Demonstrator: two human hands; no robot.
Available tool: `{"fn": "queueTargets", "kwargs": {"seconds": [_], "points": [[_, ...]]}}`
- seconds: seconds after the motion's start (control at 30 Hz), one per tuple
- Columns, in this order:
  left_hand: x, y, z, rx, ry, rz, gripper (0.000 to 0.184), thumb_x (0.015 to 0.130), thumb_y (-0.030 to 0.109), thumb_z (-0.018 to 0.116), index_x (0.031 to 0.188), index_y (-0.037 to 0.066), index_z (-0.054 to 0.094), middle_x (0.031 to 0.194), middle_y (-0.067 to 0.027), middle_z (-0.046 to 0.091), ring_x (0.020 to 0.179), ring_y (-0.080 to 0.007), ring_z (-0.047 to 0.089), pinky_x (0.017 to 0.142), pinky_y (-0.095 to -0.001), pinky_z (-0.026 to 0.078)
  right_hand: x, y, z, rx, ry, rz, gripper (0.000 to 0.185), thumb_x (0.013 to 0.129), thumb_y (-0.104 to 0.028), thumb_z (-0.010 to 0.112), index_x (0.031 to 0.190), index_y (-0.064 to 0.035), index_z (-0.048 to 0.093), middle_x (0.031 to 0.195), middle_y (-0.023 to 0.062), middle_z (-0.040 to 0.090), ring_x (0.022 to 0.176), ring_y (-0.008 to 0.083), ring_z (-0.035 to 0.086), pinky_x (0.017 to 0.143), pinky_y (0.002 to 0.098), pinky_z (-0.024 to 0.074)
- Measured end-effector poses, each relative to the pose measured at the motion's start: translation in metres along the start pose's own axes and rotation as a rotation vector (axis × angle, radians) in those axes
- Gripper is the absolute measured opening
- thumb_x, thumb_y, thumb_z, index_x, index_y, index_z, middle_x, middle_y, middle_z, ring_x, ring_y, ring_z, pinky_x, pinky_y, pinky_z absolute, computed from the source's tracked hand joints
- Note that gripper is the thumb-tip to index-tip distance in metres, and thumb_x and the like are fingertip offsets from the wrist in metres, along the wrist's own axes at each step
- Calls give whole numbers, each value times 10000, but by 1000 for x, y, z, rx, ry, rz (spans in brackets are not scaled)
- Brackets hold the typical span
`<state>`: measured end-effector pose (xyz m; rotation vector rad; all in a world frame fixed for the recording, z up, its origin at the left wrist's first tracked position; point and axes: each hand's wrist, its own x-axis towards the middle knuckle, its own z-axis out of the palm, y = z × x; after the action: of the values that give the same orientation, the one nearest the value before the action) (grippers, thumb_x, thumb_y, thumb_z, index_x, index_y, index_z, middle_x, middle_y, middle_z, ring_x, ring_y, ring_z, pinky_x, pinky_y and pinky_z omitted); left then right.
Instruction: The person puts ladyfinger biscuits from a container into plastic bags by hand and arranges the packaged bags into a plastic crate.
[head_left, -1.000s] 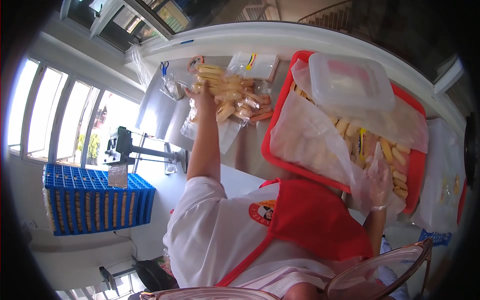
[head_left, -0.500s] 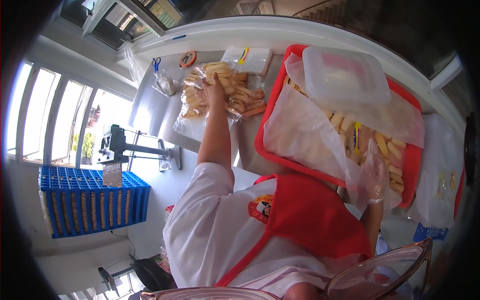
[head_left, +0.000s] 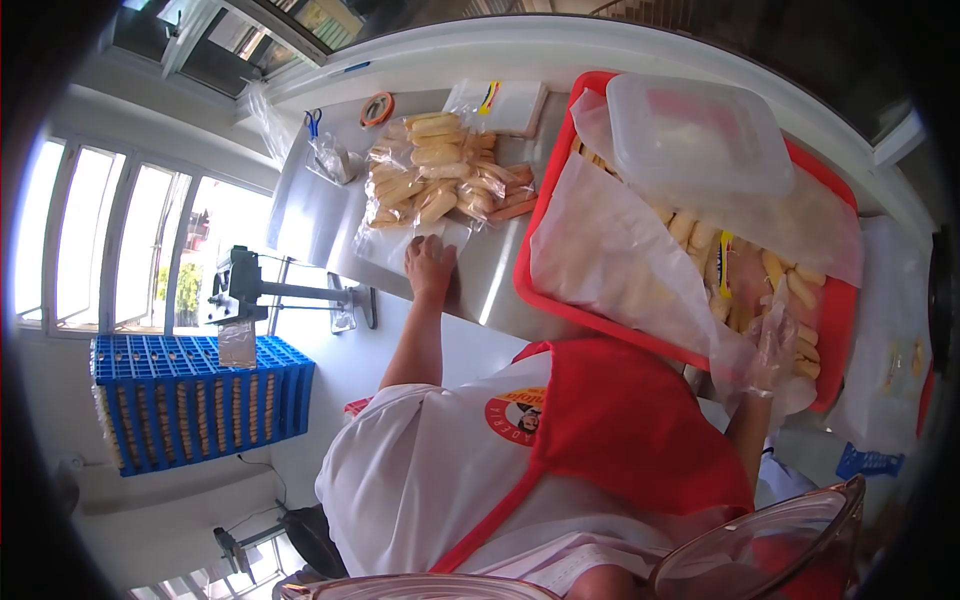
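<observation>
My bare left hand point(head_left: 430, 265) is at the front edge of the metal table, its bent fingers on a clear flat plastic bag point(head_left: 385, 245). Just beyond lies a pile of filled clear bags of ladyfingers point(head_left: 437, 155). My right hand point(head_left: 770, 345), in a clear plastic glove, is inside the red tray point(head_left: 610, 338). Its fingers are closed around ladyfingers point(head_left: 803, 290), though the glove and paper partly hide the grip. White paper point(head_left: 620, 255) covers much of the tray. A yellow-and-blue label point(head_left: 722, 262) lies among the ladyfingers.
A translucent plastic container point(head_left: 695, 130) sits on the tray's far side. Orange tape point(head_left: 377, 109), blue-handled scissors point(head_left: 313, 123) and a stack of labelled bags point(head_left: 510, 108) lie at the table's back. Left stand a sealing machine point(head_left: 235, 285) and blue crates point(head_left: 200, 400).
My left hand has drawn back from the pile of filled bags to the table's front edge. My right hand has shifted slightly, its fingers now more bent over the ladyfingers.
</observation>
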<state>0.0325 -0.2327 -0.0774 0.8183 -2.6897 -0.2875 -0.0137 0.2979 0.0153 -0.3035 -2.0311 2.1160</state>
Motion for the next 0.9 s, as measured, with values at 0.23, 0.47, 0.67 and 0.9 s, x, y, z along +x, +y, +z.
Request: {"fn": "queueTargets", "kwargs": {"seconds": [0.23, 0.47, 0.67, 0.9], "points": [[19, -25, -9, -95, -70, 126, 255, 754, 206, 550, 871, -13, 608, 1021, -181, 568, 964, -337, 523, 862, -383, 413, -3, 1, 1, -77, 24, -40, 253, 840, -106, 556, 1059, 12, 516, 959, 34, 547, 738, 77, 461, 677, 206, 390], [55, -40, -7, 263, -247, 222, 224, 748, 213, 562, 757, -4, 619, 805, -172, 622, 777, -348, 592, 727, -415, 472, -3, 1, 1, -85, -11, -39, 225, 851, -89, 542, 1049, 15, 514, 898, 27, 530, 711, 82, 459, 650, 211, 398], [52, -12, -39, 134, -329, -39, 362, 781, 377, 567, 762, 18, 611, 770, -175, 625, 768, -326, 603, 682, -397, 466, -7, -2, 9, -60, 10, -45, 208, 870, -148, 515, 1021, -4, 523, 821, 3, 502, 703, 74, 434, 646, 210, 364], [51, 41, -70, -657, -287, -152, 248, 831, 213, 505, 684, 14, 514, 577, -67, 530, 504, -142, 531, 477, -285, 413, 4, 13, 2, -415, -21, -309, 229, 861, -135, 526, 1050, -7, 504, 853, 19, 507, 708, 79, 454, 665, 211, 393]]}}
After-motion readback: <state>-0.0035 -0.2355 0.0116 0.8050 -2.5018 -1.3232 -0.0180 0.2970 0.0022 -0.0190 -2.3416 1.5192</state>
